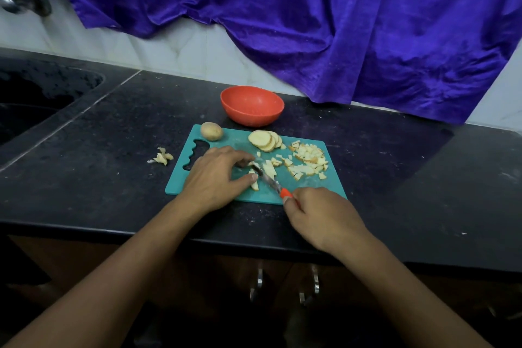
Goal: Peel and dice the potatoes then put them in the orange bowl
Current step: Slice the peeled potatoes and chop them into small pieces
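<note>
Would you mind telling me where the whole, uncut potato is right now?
In the head view the whole potato sits on the cutting board's far-left corner, left of the orange bowl.

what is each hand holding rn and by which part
The right hand grips the knife by its orange handle. The left hand pinches the potato strips between thumb and fingers, beside the blade.
</note>
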`<state>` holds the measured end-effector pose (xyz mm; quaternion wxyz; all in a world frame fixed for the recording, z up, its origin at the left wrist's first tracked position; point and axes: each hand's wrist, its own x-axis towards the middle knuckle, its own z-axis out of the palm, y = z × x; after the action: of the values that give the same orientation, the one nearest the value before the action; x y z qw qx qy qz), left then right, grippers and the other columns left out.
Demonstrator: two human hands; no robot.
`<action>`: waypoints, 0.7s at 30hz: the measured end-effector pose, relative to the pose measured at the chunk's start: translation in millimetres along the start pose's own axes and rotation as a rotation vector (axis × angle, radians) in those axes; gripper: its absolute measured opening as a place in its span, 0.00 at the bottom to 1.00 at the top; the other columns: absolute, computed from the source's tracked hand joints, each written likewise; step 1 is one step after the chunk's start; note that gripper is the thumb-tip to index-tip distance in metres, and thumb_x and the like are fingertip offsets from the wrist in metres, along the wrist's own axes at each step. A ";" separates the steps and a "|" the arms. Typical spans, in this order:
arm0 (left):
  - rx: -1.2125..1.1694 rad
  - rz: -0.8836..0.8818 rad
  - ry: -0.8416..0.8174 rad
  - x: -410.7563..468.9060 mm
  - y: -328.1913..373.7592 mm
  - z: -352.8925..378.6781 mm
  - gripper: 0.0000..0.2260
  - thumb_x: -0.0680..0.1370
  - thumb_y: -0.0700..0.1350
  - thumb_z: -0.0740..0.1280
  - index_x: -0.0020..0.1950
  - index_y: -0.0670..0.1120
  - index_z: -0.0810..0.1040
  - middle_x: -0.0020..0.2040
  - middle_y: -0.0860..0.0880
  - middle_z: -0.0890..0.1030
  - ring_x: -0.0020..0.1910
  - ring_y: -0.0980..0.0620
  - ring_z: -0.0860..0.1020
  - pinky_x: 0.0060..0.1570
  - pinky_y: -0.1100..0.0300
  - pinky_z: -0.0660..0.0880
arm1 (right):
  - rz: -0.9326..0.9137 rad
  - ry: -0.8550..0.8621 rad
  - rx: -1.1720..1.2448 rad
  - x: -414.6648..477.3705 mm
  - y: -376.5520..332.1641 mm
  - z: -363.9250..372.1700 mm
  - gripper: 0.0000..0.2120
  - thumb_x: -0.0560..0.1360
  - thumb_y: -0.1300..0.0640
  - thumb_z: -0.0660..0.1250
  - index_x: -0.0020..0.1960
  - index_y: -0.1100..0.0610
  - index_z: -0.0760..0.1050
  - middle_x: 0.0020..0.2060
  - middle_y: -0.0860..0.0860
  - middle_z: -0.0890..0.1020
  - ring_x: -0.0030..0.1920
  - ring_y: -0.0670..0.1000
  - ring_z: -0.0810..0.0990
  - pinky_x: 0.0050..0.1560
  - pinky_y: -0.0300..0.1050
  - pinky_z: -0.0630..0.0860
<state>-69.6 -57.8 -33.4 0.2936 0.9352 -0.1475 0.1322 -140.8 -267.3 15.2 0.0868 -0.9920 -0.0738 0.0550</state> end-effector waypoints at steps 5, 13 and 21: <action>-0.014 -0.036 0.035 5.1 1.2 3.4 0.10 0.78 0.56 0.71 0.58 0.59 0.82 0.52 0.59 0.80 0.55 0.55 0.76 0.58 0.47 0.76 | 0.001 -0.006 -0.057 -0.5 -3.5 5.0 0.18 0.85 0.40 0.52 0.50 0.48 0.75 0.39 0.47 0.78 0.39 0.46 0.77 0.42 0.48 0.77; 0.063 -0.042 0.079 5.0 4.3 8.1 0.11 0.80 0.52 0.69 0.61 0.59 0.84 0.53 0.57 0.80 0.57 0.52 0.76 0.57 0.48 0.76 | 0.044 -0.007 0.054 0.9 0.2 11.9 0.20 0.85 0.41 0.52 0.44 0.50 0.74 0.37 0.48 0.78 0.36 0.47 0.77 0.32 0.45 0.65; 0.116 -0.042 0.115 3.2 4.3 8.8 0.11 0.80 0.53 0.69 0.60 0.54 0.85 0.56 0.53 0.82 0.59 0.51 0.77 0.58 0.50 0.76 | 0.067 -0.020 0.101 -1.9 -0.3 12.1 0.20 0.85 0.42 0.53 0.44 0.50 0.75 0.37 0.48 0.78 0.36 0.47 0.76 0.32 0.45 0.65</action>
<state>-66.7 -66.9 -37.1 0.2496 0.9444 -0.1025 0.1878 -144.3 -265.3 3.6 0.1343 -0.9876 -0.0385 0.0713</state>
